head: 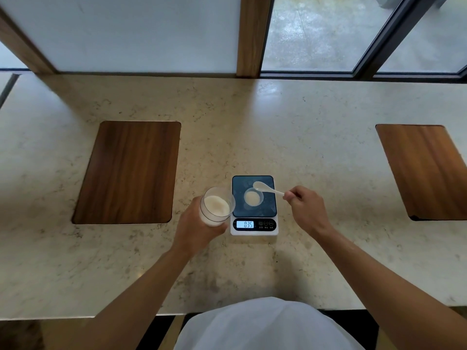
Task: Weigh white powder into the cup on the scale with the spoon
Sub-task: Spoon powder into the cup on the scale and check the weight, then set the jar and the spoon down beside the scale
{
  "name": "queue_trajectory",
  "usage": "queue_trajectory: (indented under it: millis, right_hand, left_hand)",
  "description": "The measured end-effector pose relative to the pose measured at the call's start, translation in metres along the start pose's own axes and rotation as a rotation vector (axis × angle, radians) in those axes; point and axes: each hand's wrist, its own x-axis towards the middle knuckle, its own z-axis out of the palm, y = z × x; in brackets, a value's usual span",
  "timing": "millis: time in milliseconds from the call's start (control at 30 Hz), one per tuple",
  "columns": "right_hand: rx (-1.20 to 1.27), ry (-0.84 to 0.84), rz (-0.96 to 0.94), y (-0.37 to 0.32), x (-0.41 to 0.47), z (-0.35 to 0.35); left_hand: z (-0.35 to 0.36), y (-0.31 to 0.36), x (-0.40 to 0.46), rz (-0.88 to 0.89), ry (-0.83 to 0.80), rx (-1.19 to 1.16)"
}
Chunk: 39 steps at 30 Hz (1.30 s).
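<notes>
A small digital scale with a dark platform sits on the marble counter; its display reads 0.35. A little clear cup holding some white powder stands on the platform. My right hand pinches the handle of a white spoon, whose bowl hovers over the cup's far rim. My left hand grips a clear glass of white powder, tilted just left of the scale.
The marble counter has two inset wooden panels, one to the left and one at far right. A window wall and wooden posts run behind. The counter's front edge lies close to my torso.
</notes>
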Motion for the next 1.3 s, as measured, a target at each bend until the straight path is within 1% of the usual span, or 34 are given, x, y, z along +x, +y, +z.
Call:
queue_trajectory:
  millis: [67, 133, 200, 267, 367, 467, 600, 833, 1033, 1300]
  right_hand:
    - [0.172, -0.088, 0.137, 0.0, -0.001, 0.001]
    - [0.431, -0.188, 0.314, 0.001, -0.003, 0.003]
    - [0.622, -0.268, 0.444, 0.001, -0.004, 0.005]
    - [0.748, -0.315, 0.508, -0.001, -0.006, 0.007]
    - [0.884, -0.374, 0.545, -0.004, -0.009, 0.012]
    - [0.923, -0.401, 0.548, -0.006, -0.012, 0.016]
    - [0.961, -0.378, 0.545, -0.004, -0.014, 0.02]
    - [0.848, -0.3, 0.53, 0.004, -0.014, 0.026]
    - [0.853, -0.213, 0.53, 0.002, -0.006, 0.028]
    - [0.875, -0.192, 0.543, -0.001, -0.005, 0.037]
  left_hand:
    - [0.0, -0.001, -0.001, 0.001, 0.004, 0.006]
    - [-0.001, -0.002, -0.001, 0.0, 0.009, -0.002]
    - [-0.001, -0.003, -0.001, -0.004, 0.013, -0.012]
    - [-0.001, -0.003, 0.0, -0.007, 0.018, -0.019]
    - [0.0, -0.005, 0.0, -0.017, 0.033, -0.027]
    - [0.002, -0.007, 0.001, -0.023, 0.053, -0.039]
    - [0.004, -0.007, 0.004, -0.002, 0.083, -0.05]
    - [0.01, -0.014, 0.003, 0.008, 0.047, -0.119]
    - [0.009, -0.028, 0.005, -0.029, 0.008, -0.107]
    - [0.005, -0.037, 0.006, -0.013, 0.068, -0.103]
